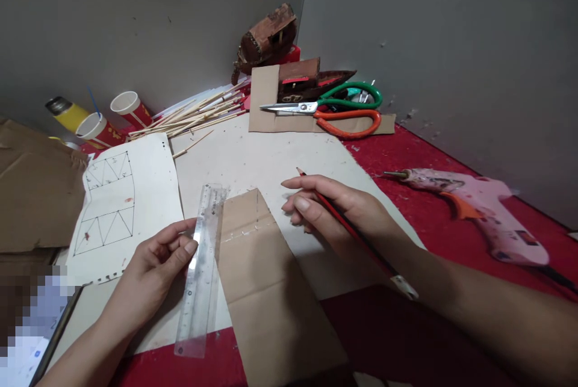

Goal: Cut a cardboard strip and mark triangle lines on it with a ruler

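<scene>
A clear plastic ruler [198,278] is pinched by its left edge between the thumb and fingers of my left hand [158,260]. Its right edge overlaps the side of a long cardboard strip [266,278], which has pencil lines near its far end. In my right hand [334,206] a dark red pencil [343,221] rests between thumb and index finger, its sharpened tip pointing up and left, apart from the cardboard. A paper sheet with drawn zigzag truss shapes [153,194] lies beyond my left hand.
Scissors with green and orange handles [307,108] lie on an L-shaped cardboard piece [264,122]. A pink glue gun [478,206] is at the right. Thin wooden sticks [194,113], paper cups [129,107] and brown model boats [271,35] stand along the back.
</scene>
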Available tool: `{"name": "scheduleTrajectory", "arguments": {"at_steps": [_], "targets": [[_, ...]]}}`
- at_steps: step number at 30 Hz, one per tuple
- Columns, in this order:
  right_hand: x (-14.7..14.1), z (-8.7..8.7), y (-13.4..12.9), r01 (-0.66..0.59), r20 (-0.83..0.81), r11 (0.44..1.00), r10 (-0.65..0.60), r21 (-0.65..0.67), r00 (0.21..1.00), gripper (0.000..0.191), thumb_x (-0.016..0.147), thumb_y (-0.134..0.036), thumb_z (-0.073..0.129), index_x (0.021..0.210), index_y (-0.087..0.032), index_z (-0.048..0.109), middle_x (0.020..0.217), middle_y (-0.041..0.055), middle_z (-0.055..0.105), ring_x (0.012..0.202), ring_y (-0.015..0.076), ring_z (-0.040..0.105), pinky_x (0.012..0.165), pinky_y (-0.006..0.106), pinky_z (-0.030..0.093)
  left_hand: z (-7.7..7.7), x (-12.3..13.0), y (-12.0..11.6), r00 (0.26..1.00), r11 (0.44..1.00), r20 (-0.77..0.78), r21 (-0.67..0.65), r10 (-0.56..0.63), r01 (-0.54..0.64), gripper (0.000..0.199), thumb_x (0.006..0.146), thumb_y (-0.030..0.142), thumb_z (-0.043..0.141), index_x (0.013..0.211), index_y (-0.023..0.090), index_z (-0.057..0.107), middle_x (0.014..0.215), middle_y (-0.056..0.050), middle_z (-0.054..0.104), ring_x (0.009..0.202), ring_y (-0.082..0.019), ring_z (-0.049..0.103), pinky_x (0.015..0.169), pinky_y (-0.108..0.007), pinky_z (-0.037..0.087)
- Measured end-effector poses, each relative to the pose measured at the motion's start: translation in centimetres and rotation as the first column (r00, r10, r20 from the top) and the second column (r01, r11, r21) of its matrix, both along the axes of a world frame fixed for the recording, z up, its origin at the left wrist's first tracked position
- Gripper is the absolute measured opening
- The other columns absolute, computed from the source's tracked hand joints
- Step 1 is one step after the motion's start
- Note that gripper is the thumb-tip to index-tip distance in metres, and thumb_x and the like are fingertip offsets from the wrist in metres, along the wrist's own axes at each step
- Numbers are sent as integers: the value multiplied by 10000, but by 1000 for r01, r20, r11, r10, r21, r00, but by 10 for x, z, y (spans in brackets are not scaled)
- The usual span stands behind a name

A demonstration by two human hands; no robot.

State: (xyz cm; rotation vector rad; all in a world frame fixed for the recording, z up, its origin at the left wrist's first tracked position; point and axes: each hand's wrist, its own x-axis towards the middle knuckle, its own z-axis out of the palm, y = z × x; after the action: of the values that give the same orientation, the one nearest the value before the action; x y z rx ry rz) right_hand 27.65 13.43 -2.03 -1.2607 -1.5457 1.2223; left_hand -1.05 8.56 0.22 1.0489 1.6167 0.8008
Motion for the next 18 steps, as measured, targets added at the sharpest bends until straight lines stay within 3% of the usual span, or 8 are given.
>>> {"name": "scheduleTrajectory", "arguments": {"at_steps": [10,18], "targets": [[-4,6,3,26,-20,997,-28,-66,999,321,951,-340,522,1228,-204,610,934,67,711,763,188,663,652,307,532,-1,0,0,1000,999,-13,-16,-27,27,448,856,471,734,1234,237,681,779,17,603,700,-118,468,658,-215,391],[-4,9,1,51,-56,995,-56,-87,997,354,997,-388,473,1264,-206,618,932,72,714,747,179,658,624,290,531,0,1,1,999,999,0,-6,-43,43,432,849,485,740,1198,236,686,745,37,582,674,-105,450,654,-212,387]]}}
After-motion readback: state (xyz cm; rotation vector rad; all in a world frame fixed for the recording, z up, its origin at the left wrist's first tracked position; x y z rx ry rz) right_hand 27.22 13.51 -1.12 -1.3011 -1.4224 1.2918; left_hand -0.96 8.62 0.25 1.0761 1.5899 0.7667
